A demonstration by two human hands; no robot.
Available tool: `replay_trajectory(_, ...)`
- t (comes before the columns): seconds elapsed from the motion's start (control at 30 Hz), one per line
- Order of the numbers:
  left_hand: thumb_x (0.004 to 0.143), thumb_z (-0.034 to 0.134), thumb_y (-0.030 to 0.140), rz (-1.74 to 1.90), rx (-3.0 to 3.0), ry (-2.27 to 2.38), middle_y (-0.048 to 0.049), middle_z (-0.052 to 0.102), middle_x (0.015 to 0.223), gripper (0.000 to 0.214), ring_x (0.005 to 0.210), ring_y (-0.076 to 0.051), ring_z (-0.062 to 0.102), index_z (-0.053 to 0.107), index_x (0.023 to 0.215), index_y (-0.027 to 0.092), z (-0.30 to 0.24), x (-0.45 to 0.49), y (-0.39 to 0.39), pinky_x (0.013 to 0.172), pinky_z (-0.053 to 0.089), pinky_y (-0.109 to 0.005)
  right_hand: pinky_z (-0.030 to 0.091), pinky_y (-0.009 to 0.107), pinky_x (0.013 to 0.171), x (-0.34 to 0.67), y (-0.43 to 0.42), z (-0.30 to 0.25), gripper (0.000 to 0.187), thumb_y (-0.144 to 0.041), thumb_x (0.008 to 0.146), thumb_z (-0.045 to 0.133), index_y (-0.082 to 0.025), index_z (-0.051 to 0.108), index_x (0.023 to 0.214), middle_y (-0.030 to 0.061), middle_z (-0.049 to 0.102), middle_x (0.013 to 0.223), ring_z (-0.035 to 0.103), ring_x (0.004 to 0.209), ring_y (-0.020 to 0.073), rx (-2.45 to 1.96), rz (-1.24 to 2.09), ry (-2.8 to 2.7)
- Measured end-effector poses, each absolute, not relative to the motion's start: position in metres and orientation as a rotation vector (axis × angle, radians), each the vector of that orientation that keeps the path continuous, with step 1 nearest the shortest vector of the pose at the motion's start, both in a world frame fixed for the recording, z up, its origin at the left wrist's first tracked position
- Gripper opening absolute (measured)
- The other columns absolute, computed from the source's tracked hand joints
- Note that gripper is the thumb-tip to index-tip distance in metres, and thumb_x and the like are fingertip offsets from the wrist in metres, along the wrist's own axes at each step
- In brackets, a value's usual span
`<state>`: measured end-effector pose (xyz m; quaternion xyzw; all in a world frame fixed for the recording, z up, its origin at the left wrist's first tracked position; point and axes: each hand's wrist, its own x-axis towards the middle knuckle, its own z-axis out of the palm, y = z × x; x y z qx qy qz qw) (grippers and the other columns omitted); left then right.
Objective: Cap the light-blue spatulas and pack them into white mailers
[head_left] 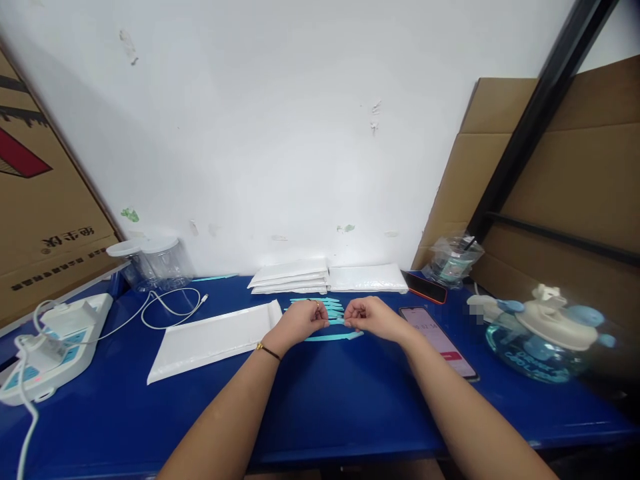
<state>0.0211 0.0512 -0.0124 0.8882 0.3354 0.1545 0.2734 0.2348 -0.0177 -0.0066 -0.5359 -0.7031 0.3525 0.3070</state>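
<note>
Left hand: my left hand (pixel 300 322) rests low over the blue table top (pixel 320 407), thumb and forefinger closed together on one end of a thin teal strip (pixel 338 323).
Right hand: my right hand (pixel 373 317) faces it, fingertips pinched shut on the other end. In my judgement the two-ended grip keeps the limp strip flat and straight.
Strip position: the thin teal strip sits between my two hands, just above the table and near its middle.
Other strips: a row of matching teal strips (pixel 331 306) lies just behind my hands, side by side, and appears to be set there for easy reach. One more loose teal strip (pixel 333 337) lies just in front.
Flat envelope: a white padded envelope (pixel 213 340) lies flat to the left, near my left wrist.
Stock: two piles of white padded envelopes (pixel 290 277) sit against the wall, clear of the working area.
Phones: a lit phone (pixel 440 341) lies beside my right forearm, and a dark phone with an orange edge (pixel 425 287) lies behind it.
Periphery: a white power strip (pixel 55 343) sits far left and a clear blue water jug (pixel 545 340) far right, both well apart from my hands.
</note>
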Motion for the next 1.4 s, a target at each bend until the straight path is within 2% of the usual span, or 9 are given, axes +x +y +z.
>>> replay_trajectory(0.17,0.075,0.059,0.039,0.311,2.418,0.913,0.0011,0.064,0.073,0.02,0.066,-0.013,0.057,0.063,0.082,0.021,-0.011,0.019,0.052,0.057,0.039,-0.021,0.044,0.022,0.055,0.25,-0.018,-0.005,0.016,-0.03,0.073,0.061,-0.017,0.066,0.079,0.0011,0.065,0.065,0.059,0.058,0.0131,-1.486,0.889,-1.957)
replay_trajectory(0.37,0.075,0.06,0.027,0.407,2.693,1.3,-0.0044,0.064,0.099,0.02,0.094,-0.02,0.057,0.064,0.095,0.023,-0.014,0.01,0.065,0.077,0.041,-0.028,0.043,0.023,0.058,0.283,-0.016,-0.007,0.014,-0.018,0.066,0.063,-0.018,0.068,0.079,0.0032,0.067,0.078,0.06,0.069,0.0161,-1.788,0.657,-1.979)
replay_trajectory(0.47,0.077,0.058,0.026,0.332,2.694,1.336,-0.004,0.064,0.097,0.015,0.095,-0.02,0.057,0.064,0.091,0.023,-0.017,0.009,0.069,0.077,0.041,-0.028,0.041,0.023,0.058,0.285,-0.015,-0.01,0.017,-0.013,0.061,0.066,-0.018,0.067,0.077,0.0031,0.066,0.077,0.059,0.068,0.0164,-1.872,0.59,-2.074)
replay_trajectory(0.63,0.075,0.06,0.027,0.367,2.618,1.299,-0.0028,0.065,0.091,0.01,0.088,-0.018,0.059,0.063,0.083,0.022,-0.019,0.008,0.071,0.072,0.041,-0.026,0.04,0.024,0.059,0.273,-0.016,-0.009,0.01,-0.01,0.062,0.063,-0.018,0.065,0.067,0.0043,0.065,0.079,0.058,0.069,0.0172,-1.843,0.542,-2.127)
replay_trajectory(0.83,0.078,0.054,0.023,0.442,2.576,1.221,-0.0013,0.067,0.082,0.011,0.077,-0.017,0.059,0.064,0.082,0.023,-0.02,0.005,0.075,0.069,0.039,-0.025,0.04,0.024,0.057,0.267,-0.015,-0.01,0.004,-0.02,0.071,0.06,-0.018,0.062,0.073,0.0018,0.063,0.071,0.055,0.064,0.0148,-1.671,0.679,-1.95)
replay_trajectory(1.03,0.085,0.042,0.024,0.641,2.485,1.185,-0.0036,0.065,0.087,0.019,0.078,-0.017,0.059,0.061,0.088,0.021,-0.019,0.005,0.074,0.069,0.04,-0.025,0.042,0.023,0.057,0.267,-0.009,-0.012,0.012,-0.027,0.074,0.058,-0.018,0.06,0.081,0.0012,0.06,0.071,0.055,0.063,0.013,-1.511,0.662,-1.795)
replay_trajectory(1.17,0.09,0.031,0.028,0.733,2.309,1.116,-0.0009,0.058,0.072,0.027,0.063,-0.014,0.053,0.056,0.098,0.02,-0.015,0.008,0.071,0.06,0.039,-0.024,0.045,0.024,0.058,0.267,-0.008,-0.011,0.022,-0.033,0.076,0.057,-0.02,0.056,0.093,0.0005,0.059,0.074,0.058,0.064,0.0135,-1.449,0.614,-1.67)
replay_trajectory(1.3,0.085,0.045,0.036,0.802,2.275,1.033,0.0003,0.054,0.078,0.025,0.068,-0.013,0.051,0.056,0.101,0.021,-0.012,0.009,0.07,0.061,0.04,-0.023,0.047,0.026,0.057,0.267,-0.009,-0.007,0.027,-0.041,0.077,0.058,-0.019,0.057,0.092,0.0014,0.06,0.071,0.059,0.059,0.0145,-1.451,0.585,-1.571)
replay_trajectory(1.4,0.082,0.051,0.039,0.784,2.269,0.971,-0.0001,0.055,0.083,0.025,0.075,-0.014,0.052,0.058,0.097,0.021,-0.01,0.009,0.069,0.067,0.041,-0.023,0.048,0.028,0.062,0.266,-0.01,-0.005,0.028,-0.042,0.077,0.058,-0.018,0.06,0.091,0.0046,0.064,0.076,0.061,0.066,0.0167,-1.437,0.514,-1.539)
